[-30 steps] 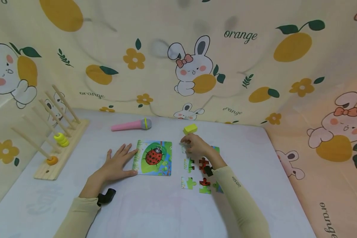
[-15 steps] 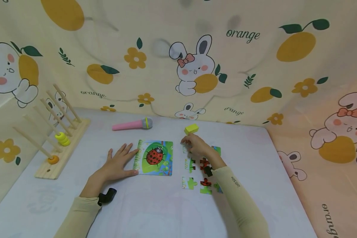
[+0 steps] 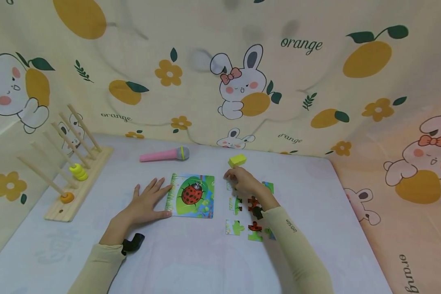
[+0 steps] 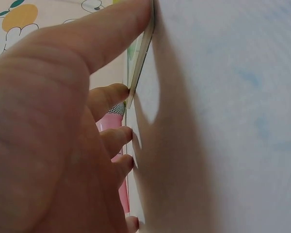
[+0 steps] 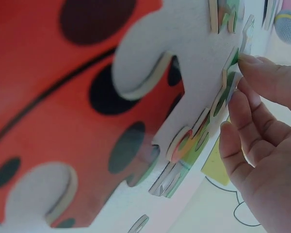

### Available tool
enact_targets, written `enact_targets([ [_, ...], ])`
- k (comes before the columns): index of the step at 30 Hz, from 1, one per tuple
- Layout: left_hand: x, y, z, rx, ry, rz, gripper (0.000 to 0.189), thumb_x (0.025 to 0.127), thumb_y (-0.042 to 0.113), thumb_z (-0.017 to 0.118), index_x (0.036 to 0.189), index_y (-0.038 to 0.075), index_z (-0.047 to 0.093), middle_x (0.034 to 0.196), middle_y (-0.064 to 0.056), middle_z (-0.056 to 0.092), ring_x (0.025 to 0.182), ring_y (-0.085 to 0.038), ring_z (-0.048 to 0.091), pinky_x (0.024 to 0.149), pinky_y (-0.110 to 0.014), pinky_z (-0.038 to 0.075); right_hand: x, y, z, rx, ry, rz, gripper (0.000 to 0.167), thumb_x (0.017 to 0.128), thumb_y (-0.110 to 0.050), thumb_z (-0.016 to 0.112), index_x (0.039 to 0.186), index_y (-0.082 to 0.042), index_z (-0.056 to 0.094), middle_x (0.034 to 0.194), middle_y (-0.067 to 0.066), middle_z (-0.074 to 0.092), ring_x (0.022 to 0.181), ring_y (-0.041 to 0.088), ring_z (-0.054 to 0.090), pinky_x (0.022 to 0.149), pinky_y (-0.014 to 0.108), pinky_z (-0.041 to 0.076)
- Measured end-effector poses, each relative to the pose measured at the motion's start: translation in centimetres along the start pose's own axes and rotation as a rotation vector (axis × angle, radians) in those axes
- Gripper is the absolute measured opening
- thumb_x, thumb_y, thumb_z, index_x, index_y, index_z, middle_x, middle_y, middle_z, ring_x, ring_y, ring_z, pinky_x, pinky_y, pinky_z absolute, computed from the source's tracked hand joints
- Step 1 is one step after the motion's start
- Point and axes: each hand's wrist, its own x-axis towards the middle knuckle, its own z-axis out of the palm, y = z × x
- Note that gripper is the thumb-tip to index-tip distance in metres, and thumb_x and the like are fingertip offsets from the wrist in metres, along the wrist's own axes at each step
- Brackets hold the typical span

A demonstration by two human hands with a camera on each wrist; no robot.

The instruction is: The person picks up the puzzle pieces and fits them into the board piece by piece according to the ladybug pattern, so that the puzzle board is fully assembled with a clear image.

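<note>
My left hand (image 3: 142, 204) lies spread on the table, thumb and index fingertip at the left edge of a square ladybug picture board (image 3: 192, 196). In the left wrist view, the board's thin edge (image 4: 141, 60) shows against the thumb and index fingertips. To the right, my right hand (image 3: 244, 181) pinches a small puzzle piece (image 5: 249, 36) between thumb and fingers, at the upper left of the spread pieces. Several jigsaw pieces lie apart in rows below it, among them a grass piece (image 3: 235, 227) and a red ladybug piece (image 3: 255, 226). My right wrist and forearm hide part of the group.
A yellow block (image 3: 237, 159) sits just behind my right hand. Behind the board lies a pink toy microphone (image 3: 161, 155). At the left stands a wooden peg rack (image 3: 81, 185) with yellow rings (image 3: 78, 172) and an orange ring (image 3: 67, 197). A printed cloth (image 3: 191, 102) hangs behind the table.
</note>
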Motion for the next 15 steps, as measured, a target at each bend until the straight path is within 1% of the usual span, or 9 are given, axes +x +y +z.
enact_targets([
  [6,-0.05,0.07,-0.01,0.0,0.001,-0.001,0.091,0.083,0.059,0.071,0.155,0.014,0.038,0.164,-0.018,0.019,0.15,-0.043,0.01,0.107,-0.077,-0.003,0.01,0.01,0.08,0.0,0.002,-0.004,0.046,0.082,0.022,0.057,0.119,-0.003,0.067,0.108,0.01,0.058,0.097,0.025,0.051,0.091,0.041,0.047],
  [15,-0.01,0.13,-0.02,0.004,-0.003,-0.012,0.091,0.083,0.059,0.071,0.155,0.014,0.038,0.164,-0.018,0.019,0.15,-0.042,0.009,0.108,-0.077,-0.004,0.09,0.12,0.02,-0.029,0.01,-0.025,0.04,0.083,0.017,0.066,0.119,0.0,0.067,0.109,0.012,0.06,0.1,0.025,0.054,0.093,0.043,0.049],
])
